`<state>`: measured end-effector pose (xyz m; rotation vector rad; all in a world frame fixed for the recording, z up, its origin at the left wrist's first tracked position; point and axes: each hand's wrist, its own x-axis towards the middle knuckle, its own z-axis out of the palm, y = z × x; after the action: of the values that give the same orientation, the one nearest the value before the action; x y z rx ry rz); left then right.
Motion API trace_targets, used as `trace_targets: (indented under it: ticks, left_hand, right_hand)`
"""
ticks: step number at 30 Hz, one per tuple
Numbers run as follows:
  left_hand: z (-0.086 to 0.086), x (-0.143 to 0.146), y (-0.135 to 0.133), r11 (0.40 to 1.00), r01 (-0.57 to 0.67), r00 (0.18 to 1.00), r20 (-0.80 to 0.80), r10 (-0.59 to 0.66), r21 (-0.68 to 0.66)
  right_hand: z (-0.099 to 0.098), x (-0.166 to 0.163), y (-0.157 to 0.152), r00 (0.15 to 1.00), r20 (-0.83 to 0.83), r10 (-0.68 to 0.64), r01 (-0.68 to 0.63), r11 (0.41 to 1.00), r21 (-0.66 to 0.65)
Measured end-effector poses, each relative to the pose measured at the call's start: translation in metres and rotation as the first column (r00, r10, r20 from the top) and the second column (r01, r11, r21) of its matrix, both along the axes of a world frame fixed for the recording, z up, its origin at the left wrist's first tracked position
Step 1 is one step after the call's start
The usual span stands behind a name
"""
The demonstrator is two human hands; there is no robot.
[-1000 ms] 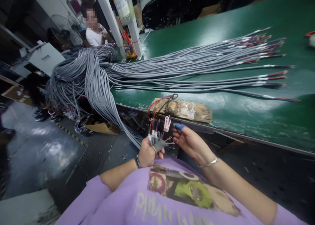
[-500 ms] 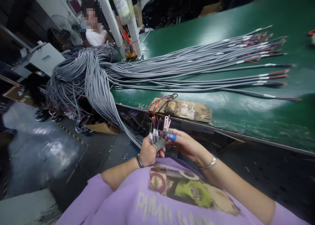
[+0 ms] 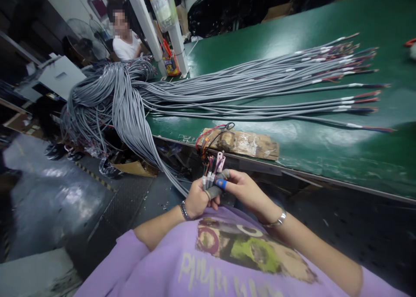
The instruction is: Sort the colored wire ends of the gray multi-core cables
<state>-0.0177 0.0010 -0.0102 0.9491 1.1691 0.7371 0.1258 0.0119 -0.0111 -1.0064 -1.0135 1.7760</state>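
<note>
Left hand (image 3: 195, 200) clenched round cable ends (image 3: 209, 182), just off near edge of green bench (image 3: 325, 151), open floor leftward. Ends point benchward, long axis near-upright. Right hand (image 3: 248, 190) at ends; pinch unclear.

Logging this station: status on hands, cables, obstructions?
Left hand gripping cables. Right hand fingertips close alongside. Pink clip just beyond; no clear obstruction.

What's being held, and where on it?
Left grip: a bundle of gray cables, held just below the white bands near the exposed wire ends. Right grip: close beside; can't tell whether it pinches one.
</note>
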Motion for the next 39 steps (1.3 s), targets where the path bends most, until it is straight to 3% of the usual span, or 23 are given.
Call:
trace_targets:
  ticks: [8, 12, 17, 22, 25, 29, 31, 34, 36, 39]
  left_hand:
    - [-0.012, -0.003, -0.001, 0.996, 0.033, 0.999, 0.039, -0.037, 0.088]
    - [-0.016, -0.003, -0.002, 0.995, -0.033, 0.999, 0.016, 0.032, 0.095]
    - [-0.017, -0.002, -0.003, 0.987, -0.108, 0.994, 0.015, 0.107, 0.122]
    - [-0.01, -0.001, -0.003, 0.975, -0.182, 0.983, 0.033, 0.18, 0.125]
    - [-0.007, 0.002, -0.002, 0.97, -0.208, 0.978, 0.049, 0.203, 0.127]
    - [-0.005, 0.007, 0.0, 0.971, -0.197, 0.98, 0.061, 0.19, 0.137]
    - [-0.005, 0.008, 0.001, 0.97, -0.205, 0.978, 0.057, 0.199, 0.129]
    - [-0.004, 0.009, 0.003, 0.966, -0.238, 0.971, 0.036, 0.236, 0.101]
    - [-0.004, 0.01, 0.003, 0.968, -0.233, 0.973, 0.027, 0.231, 0.097]
    - [-0.004, 0.01, 0.003, 0.971, -0.215, 0.977, 0.028, 0.213, 0.101]
  right_hand:
    - [0.004, -0.003, -0.003, 0.998, -0.039, -0.05, 0.048, 0.996, -0.07]
    - [0.003, -0.008, -0.004, 0.992, -0.035, -0.119, 0.114, 0.986, -0.119]
    - [-0.006, -0.01, -0.005, 0.992, -0.075, -0.103, 0.09, 0.983, -0.157]
    - [-0.02, 0.001, 0.005, 0.964, -0.136, -0.23, 0.196, 0.954, -0.225]
    - [-0.018, 0.004, 0.016, 0.96, -0.211, -0.186, 0.122, 0.951, -0.285]
    - [-0.009, 0.002, 0.023, 0.981, -0.182, -0.074, 0.044, 0.985, -0.164]
    - [-0.007, -0.001, 0.024, 0.987, -0.054, -0.15, 0.147, 0.987, -0.06]
    - [-0.005, -0.005, 0.024, 0.941, 0.085, -0.327, 0.322, 0.944, 0.069]
    - [-0.005, -0.008, 0.025, 0.945, 0.05, -0.322, 0.32, 0.946, 0.045]
    - [-0.006, -0.012, 0.029, 0.979, -0.083, -0.187, 0.182, 0.981, -0.066]
